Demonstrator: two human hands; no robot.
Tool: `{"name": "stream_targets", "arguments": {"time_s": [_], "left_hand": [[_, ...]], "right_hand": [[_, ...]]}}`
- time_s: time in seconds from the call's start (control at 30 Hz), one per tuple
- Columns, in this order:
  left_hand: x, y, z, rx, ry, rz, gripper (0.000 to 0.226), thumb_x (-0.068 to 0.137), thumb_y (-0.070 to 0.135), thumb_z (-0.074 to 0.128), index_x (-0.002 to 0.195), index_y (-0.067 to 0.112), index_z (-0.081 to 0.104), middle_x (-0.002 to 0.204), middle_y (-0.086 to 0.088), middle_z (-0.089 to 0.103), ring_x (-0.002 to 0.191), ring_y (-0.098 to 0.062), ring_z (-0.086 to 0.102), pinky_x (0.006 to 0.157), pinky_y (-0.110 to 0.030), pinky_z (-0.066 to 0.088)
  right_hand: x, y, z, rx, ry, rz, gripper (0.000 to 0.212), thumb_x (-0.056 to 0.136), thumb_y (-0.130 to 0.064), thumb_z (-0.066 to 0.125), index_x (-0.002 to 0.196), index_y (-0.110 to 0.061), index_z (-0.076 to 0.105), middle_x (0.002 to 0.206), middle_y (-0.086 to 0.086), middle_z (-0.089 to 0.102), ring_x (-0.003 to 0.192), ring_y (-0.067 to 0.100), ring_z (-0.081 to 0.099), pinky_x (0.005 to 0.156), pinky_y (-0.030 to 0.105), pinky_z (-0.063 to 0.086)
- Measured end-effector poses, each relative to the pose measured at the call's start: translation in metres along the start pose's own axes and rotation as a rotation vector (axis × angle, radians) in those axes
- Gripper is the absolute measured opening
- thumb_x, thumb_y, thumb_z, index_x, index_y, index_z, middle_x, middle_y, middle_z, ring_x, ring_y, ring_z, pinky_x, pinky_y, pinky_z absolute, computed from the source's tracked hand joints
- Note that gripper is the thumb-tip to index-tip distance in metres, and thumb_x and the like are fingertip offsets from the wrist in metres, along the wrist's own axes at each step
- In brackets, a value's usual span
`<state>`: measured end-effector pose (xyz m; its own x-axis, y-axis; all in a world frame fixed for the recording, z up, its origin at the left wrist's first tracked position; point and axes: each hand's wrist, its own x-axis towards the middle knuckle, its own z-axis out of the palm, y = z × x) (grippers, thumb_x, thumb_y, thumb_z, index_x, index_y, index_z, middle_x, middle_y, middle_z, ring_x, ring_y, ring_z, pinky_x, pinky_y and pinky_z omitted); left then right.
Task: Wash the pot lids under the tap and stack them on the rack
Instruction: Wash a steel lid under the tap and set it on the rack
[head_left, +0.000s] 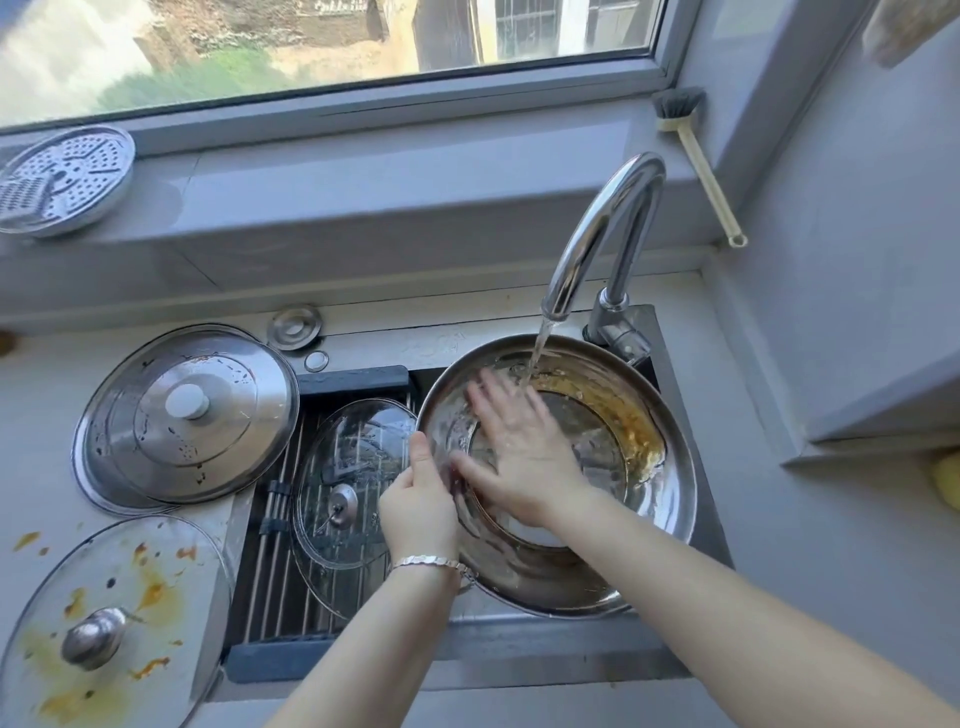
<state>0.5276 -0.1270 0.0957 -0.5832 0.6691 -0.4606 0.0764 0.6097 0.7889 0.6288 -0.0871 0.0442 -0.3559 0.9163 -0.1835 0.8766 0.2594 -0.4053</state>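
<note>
The steel lid sits tilted under the running tap, over the sink. Your left hand grips its left rim, and your right hand lies flat inside, fingers spread. Wet and held by one edge, it could slip onto the glass lid on the rack beside it.

Upturned under the running tap at three o'clock: the big steel lid, orange crust inside. Clear glass lid flat on the rack, centre. Domed steel lid at nine, stained glass lid at seven.
</note>
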Motion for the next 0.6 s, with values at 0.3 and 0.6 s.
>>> {"name": "stream_targets", "arguments": {"time_s": [0.3,0.6], "left_hand": [[-0.002,0.005,-0.001,-0.006,0.035,0.012,0.057,0.092,0.052,0.036,0.052,0.013,0.024,0.052,-0.006,0.028,0.049,-0.018,0.026,0.049,-0.03,0.022],[0.003,0.006,0.009,-0.097,-0.025,-0.035,0.052,0.093,0.047,0.04,0.053,0.015,0.047,0.057,0.002,0.049,0.057,-0.011,0.046,0.055,-0.018,0.035]], "right_hand": [[-0.018,0.025,0.004,0.063,0.025,0.587,0.077,0.094,-0.056,0.015,0.147,-0.007,-0.013,0.155,0.009,-0.021,0.144,0.021,-0.018,0.115,0.038,-0.01],[-0.001,-0.026,0.004,-0.006,-0.066,-0.187,0.069,0.089,-0.048,0.0,0.147,-0.012,-0.011,0.152,0.001,-0.023,0.133,0.008,-0.03,0.117,0.039,-0.015]]}}
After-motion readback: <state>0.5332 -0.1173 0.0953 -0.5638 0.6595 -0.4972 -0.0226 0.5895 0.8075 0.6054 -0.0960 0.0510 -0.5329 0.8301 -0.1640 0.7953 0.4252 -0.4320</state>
